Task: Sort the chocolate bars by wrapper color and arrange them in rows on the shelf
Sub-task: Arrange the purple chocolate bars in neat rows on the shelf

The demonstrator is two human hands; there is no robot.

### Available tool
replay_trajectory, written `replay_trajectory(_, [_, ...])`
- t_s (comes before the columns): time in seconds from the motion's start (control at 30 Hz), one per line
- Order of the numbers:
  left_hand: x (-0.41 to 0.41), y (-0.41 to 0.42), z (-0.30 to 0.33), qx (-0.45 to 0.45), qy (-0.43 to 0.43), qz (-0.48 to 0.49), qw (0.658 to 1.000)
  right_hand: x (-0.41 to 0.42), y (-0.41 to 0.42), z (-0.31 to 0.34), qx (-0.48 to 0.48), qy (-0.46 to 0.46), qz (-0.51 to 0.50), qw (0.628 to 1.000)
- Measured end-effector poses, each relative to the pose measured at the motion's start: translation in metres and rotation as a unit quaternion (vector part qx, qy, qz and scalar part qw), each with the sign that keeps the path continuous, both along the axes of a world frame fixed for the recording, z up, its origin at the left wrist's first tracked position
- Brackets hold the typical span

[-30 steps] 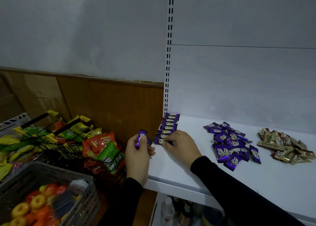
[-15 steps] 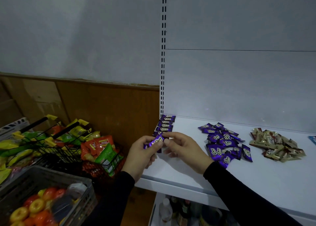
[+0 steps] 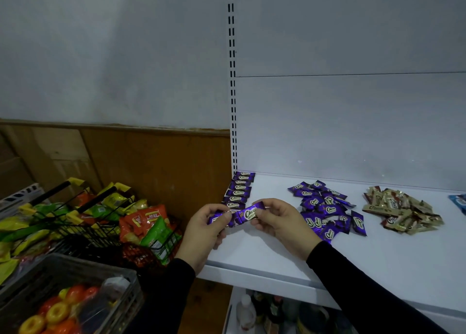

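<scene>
I have both hands up over the front left part of the shelf (image 3: 378, 265). My left hand (image 3: 204, 230) pinches the left end of a purple bar (image 3: 242, 216), thumb on top and fingers curled beneath; my right hand (image 3: 280, 222) pinches its right end the same way. The bar hangs between the two grips, tilted a little, right end higher, logo facing me, clear of the shelf surface.

Just behind my hands the purple row (image 3: 239, 189) runs along the shelf's left edge back to the slotted upright (image 3: 232, 81) at the rear corner. The bars in it overlap like shingles, and the nearest one sits just beyond the held bar. To the right of my right hand lies the loose purple pile (image 3: 325, 207), near my knuckles but not touching. Further right is the gold pile (image 3: 401, 212), apart from the purple one, and a blue wrapper (image 3: 460, 202) shows at the frame's right edge.

Bare white shelf stretches in front of the piles to the front lip, and between the row and the purple pile there is an open strip. Left of the shelf edge, lower down, a wire basket (image 3: 95, 222) holds snack bags, and a grey crate (image 3: 75, 278) sits nearer to me.
</scene>
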State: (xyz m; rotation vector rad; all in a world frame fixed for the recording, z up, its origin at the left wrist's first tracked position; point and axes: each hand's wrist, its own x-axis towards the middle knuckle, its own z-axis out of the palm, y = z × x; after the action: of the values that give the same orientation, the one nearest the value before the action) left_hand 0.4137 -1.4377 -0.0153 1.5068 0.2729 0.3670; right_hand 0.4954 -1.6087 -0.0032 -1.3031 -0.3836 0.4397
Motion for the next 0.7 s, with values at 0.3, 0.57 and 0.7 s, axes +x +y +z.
replay_trajectory(0.3, [0.006,0.001,-0.007,-0.068,-0.027,0.132,0.989,-0.003,-0.012,-0.006,-0.239,-0.228,0.018,0.944])
replay_trajectory(0.57, [0.006,0.001,-0.008,-0.085,-0.041,0.17,0.981,0.0,0.01,-0.007,-0.415,-0.339,-0.037,0.844])
replay_trajectory(0.7, [0.006,0.001,-0.007,-0.104,-0.043,0.188,0.976,-0.004,0.007,-0.005,-0.392,-0.392,-0.028,0.831])
